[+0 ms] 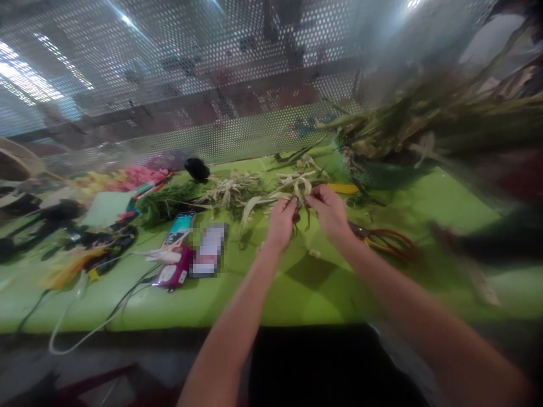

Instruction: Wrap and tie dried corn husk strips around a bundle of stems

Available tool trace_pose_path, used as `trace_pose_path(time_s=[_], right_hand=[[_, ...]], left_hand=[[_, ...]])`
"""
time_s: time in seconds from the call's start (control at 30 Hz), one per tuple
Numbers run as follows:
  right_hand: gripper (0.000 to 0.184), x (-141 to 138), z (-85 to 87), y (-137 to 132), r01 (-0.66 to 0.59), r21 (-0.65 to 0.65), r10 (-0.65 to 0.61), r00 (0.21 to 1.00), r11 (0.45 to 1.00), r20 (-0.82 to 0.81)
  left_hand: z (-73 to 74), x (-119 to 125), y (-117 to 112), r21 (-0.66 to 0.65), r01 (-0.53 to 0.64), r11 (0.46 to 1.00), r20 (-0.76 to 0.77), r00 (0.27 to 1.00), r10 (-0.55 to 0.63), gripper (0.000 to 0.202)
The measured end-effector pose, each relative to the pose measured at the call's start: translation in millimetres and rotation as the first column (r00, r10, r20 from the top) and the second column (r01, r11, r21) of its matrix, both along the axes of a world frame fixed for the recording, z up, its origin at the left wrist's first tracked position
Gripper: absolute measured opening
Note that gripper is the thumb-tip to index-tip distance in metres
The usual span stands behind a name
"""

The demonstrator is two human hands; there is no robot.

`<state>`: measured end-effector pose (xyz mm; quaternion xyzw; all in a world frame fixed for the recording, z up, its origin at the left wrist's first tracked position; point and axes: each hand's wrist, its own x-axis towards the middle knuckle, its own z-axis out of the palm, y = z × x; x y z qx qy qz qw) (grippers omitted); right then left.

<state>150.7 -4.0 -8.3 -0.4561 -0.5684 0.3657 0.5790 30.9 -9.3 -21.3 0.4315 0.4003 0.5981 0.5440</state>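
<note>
Both hands meet over a green table point(322, 282), pinching pale dried leaf strips point(297, 189) between them. My left hand point(280, 221) has its fingers curled closed on the strips' left side. On the right side my right hand point(328, 210) is closed as well, thumb and fingers pressed on the same strips. A loose pile of dried leaves and stems point(231, 195) lies just beyond and to the left of the hands. The picture is blurred by motion.
Red-handled scissors point(388, 240) lie right of my right hand. A phone point(179, 229), a magenta device point(173, 271) and cables point(85, 328) sit at left, with pink and yellow flowers point(127, 178) behind. A big bundle of green stalks point(432, 124) fills the upper right; a perforated metal wall point(212, 85) backs the table.
</note>
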Motion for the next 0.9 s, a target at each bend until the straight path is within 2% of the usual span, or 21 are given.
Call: trace_pose_path(time_s=[0.13,0.3,0.43,0.7,0.83,0.9], right_hand=[[0.023,4,5.0,2,-0.087,-0.122,0.077,0.994,0.989,-0.078],[0.036,13,17.7,4,-0.207,-0.132,0.182,0.967,0.969,-0.18],[0.029,15,20.1,5,-0.291,-0.157,0.257,0.944,0.944,-0.205],[0.019,19,17.0,5,-0.067,-0.141,0.058,0.996,0.988,-0.073],[0.02,17,19.6,1,-0.058,-0.098,0.052,0.997,0.994,-0.059],[0.02,17,20.1,1,-0.064,-0.084,0.06,0.997,0.994,-0.047]], left_hand=[[4.4,-4,-1,0.017,0.041,0.999,0.018,0.999,-0.042,0.037],[2.4,-12,1,-0.003,0.053,0.999,-0.164,0.985,-0.053,0.037],[-0.1,-12,-1,-0.01,0.104,0.995,-0.181,0.978,-0.104,0.035],[5.1,-10,-3,-0.031,0.213,0.977,-0.187,0.959,-0.215,0.027],[6.0,-8,-3,0.026,0.302,0.953,-0.245,0.926,-0.287,0.029],[4.8,-7,-4,0.03,0.305,0.952,-0.269,0.92,-0.286,0.032]])
